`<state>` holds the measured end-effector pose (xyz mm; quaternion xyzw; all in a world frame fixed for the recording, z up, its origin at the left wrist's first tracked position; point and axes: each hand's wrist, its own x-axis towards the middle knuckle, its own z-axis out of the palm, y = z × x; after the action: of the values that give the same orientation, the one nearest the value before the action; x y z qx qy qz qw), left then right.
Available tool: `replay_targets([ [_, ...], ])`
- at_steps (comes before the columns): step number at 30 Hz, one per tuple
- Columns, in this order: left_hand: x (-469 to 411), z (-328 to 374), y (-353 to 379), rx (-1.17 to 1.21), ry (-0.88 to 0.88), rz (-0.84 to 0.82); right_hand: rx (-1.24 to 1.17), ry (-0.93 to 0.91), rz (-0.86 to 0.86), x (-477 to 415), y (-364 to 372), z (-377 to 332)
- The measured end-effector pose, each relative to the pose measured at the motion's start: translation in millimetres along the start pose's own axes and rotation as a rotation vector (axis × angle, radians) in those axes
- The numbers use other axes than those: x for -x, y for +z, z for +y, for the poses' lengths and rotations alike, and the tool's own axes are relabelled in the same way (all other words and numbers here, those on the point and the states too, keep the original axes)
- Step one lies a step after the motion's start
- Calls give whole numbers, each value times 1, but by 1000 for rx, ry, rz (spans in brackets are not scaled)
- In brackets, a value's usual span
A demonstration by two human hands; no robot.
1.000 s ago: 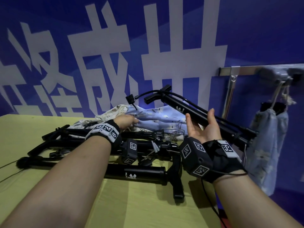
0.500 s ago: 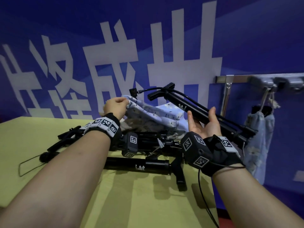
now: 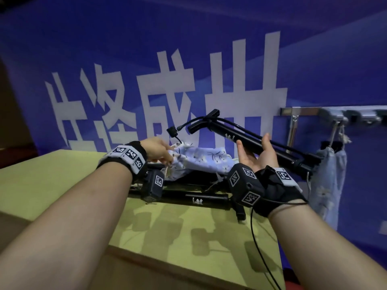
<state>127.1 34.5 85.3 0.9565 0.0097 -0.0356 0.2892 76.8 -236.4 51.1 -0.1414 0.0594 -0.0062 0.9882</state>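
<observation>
A light blue flowered cloth bag (image 3: pixel 201 162) lies on top of a pile of black bicycle pumps (image 3: pixel 199 198) on the yellow-green table (image 3: pixel 62 185). My left hand (image 3: pixel 156 150) pinches the left end of the cloth with curled fingers. My right hand (image 3: pixel 256 153) is palm up under another black pump (image 3: pixel 249 141), which slants up to the left with its hose looping over. The thumb and fingers cradle its tube. Both wrists wear black bands with square markers.
A metal rail (image 3: pixel 335 111) with hooks runs along the blue wall at the right. Two similar cloth bags (image 3: pixel 326 181) hang from it beyond the table's right edge. A thin black cable (image 3: pixel 259 248) trails from my right wrist across the table.
The view has tilted up. My left hand, which had lifted the cloth, now holds it lower over the pumps. My right hand keeps the slanted pump.
</observation>
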Motion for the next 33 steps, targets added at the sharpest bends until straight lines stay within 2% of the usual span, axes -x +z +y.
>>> replay_targets([
  [3,19,1,11,-258,71,125,-8,2,-2,13,-2,1],
  [6,26,-3,23,-206,90,164,-9,-1,7,28,-5,0],
  [10,38,2,30,-120,130,123,-3,-10,13,45,-9,-5],
  [13,38,2,32,272,100,108,2,-13,5,49,-9,-4],
  [17,40,-3,27,913,21,204,3,-22,-5,44,-7,1],
  [19,41,-9,19,1116,10,289,-5,-15,-11,40,-3,6],
  [21,42,-21,7,1221,-7,428,0,0,6,34,2,14],
  [25,52,-43,-25,1276,-29,665,0,61,34,18,9,38],
  [29,63,-65,-70,1093,-6,883,5,134,36,2,20,68],
  [33,64,-74,-99,1020,44,917,28,167,25,-6,27,81],
])
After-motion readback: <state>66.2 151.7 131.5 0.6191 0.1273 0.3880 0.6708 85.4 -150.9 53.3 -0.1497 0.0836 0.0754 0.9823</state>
